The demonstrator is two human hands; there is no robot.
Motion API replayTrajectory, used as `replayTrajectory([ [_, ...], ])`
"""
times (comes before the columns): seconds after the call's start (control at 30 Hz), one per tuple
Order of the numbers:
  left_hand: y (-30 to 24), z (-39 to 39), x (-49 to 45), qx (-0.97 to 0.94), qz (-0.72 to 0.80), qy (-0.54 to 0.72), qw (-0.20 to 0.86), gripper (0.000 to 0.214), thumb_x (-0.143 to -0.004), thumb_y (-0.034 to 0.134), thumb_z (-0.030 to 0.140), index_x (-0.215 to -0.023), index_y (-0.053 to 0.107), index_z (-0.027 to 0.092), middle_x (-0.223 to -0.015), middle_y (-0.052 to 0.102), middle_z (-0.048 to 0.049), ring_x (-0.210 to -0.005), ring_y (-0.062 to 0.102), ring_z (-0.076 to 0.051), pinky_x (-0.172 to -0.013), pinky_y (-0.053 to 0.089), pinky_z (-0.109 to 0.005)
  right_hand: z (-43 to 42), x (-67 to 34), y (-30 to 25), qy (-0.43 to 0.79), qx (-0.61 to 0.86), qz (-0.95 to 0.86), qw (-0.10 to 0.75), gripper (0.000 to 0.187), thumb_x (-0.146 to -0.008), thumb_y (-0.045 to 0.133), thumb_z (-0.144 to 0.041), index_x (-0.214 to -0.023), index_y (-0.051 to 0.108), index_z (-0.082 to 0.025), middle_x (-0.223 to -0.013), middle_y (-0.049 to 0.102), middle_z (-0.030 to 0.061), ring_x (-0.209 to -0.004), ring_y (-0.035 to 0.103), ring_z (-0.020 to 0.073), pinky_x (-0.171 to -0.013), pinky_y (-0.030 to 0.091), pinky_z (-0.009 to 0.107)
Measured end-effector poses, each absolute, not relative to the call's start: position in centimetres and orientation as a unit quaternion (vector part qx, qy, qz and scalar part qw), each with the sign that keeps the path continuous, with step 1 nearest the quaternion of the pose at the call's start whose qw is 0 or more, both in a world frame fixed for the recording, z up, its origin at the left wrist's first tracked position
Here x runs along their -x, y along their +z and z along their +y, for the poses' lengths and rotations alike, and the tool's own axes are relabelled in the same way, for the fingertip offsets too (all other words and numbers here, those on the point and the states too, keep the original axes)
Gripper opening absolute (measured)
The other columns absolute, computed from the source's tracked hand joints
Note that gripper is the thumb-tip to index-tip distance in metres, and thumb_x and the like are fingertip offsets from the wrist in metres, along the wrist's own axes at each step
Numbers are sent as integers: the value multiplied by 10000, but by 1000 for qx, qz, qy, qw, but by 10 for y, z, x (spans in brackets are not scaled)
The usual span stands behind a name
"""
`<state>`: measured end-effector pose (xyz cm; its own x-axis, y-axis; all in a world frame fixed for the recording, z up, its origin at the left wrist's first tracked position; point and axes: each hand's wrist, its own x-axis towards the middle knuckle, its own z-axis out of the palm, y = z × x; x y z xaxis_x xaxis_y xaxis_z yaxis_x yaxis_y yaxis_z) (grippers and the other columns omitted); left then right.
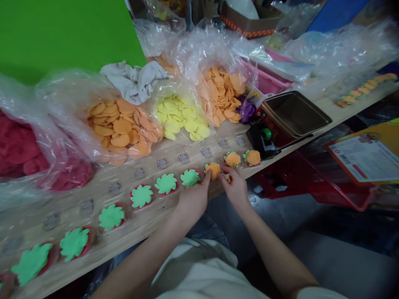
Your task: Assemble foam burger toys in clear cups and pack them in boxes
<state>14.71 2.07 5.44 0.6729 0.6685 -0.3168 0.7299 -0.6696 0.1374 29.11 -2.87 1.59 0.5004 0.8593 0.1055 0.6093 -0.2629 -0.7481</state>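
Note:
A row of small stacks runs along the table's front edge, with green leaf-shaped foam pieces point(141, 196) on red pieces in clear plastic. My left hand point(193, 201) has a finger pressed on the near left edge of an orange foam piece point(213, 170), which lies over one such stack. At the same piece's right side, the fingertips of my right hand point(236, 190) are pinched together. A bit of orange shows by the right fingers, partly hidden. Two stacks farther right carry an orange piece point(253, 157) on top.
Behind the row lie plastic bags with orange discs point(121, 126), yellow discs point(183, 116) and red pieces point(23, 145). A black tape dispenser point(263, 141) and a dark metal tin point(296, 112) stand at the right. A red crate point(311, 187) is beyond the table edge.

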Motion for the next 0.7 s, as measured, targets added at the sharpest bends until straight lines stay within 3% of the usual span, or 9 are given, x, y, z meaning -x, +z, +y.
replayTrajectory([
  [0.13,56,17,-153,-896,408,-127,123,666,-802,364,62,-1417,159,214,-688,651,-131,-606,635,-247,-579,455,-334,-20,-288,10,155,787,-466,374,327,-826,487,-344,-1093,553,-167,-896,590,70,-773,543,181,-711,452,315],
  [0.23,60,21,-150,-875,434,-78,202,630,-809,401,94,-1403,232,217,-724,655,-142,-660,639,-262,-615,466,-370,-22,-288,8,118,805,-486,319,329,-851,441,-330,-1121,556,-180,-967,563,101,-802,543,200,-706,456,336],
  [0.3,66,28,-140,-818,455,9,353,559,-818,471,189,-1361,342,224,-785,659,-128,-732,636,-258,-655,481,-374,-28,-290,11,111,794,-510,312,327,-870,404,-331,-1108,583,-196,-972,552,104,-868,545,212,-732,458,339],
  [0.4,77,41,-118,-579,452,157,660,402,-831,497,329,-1214,511,207,-977,638,-104,-876,617,-212,-742,508,-335,-40,-287,24,114,775,-493,378,346,-886,370,-335,-1131,583,-214,-986,551,95,-956,531,208,-835,436,355],
  [0.47,81,46,-106,-391,413,196,799,322,-803,547,259,-1117,564,191,-1082,607,-84,-933,606,-174,-806,510,-295,-42,-277,34,191,751,-461,433,347,-873,404,-358,-1150,567,-226,-1001,568,82,-935,538,198,-828,442,348],
  [0.53,81,47,-100,-271,402,203,851,326,-733,614,144,-1054,582,187,-1076,610,-57,-902,616,-135,-807,513,-243,-36,-264,41,347,696,-419,469,350,-832,475,-401,-1125,567,-233,-964,596,59,-842,559,183,-713,473,309],
  [0.6,76,45,-99,-233,432,215,844,323,-693,658,117,-1001,590,187,-997,628,-34,-811,625,-105,-726,528,-203,-26,-250,43,478,635,-358,490,319,-776,550,-430,-1011,599,-219,-861,610,27,-724,555,152,-597,458,256],
  [0.7,66,43,-98,-262,474,249,803,264,-689,700,227,-926,599,173,-893,628,-17,-708,606,-79,-606,514,-168,-11,-240,43,555,603,-262,510,268,-720,603,-460,-741,578,-193,-629,539,-34,-513,462,85,-458,369,200],
])
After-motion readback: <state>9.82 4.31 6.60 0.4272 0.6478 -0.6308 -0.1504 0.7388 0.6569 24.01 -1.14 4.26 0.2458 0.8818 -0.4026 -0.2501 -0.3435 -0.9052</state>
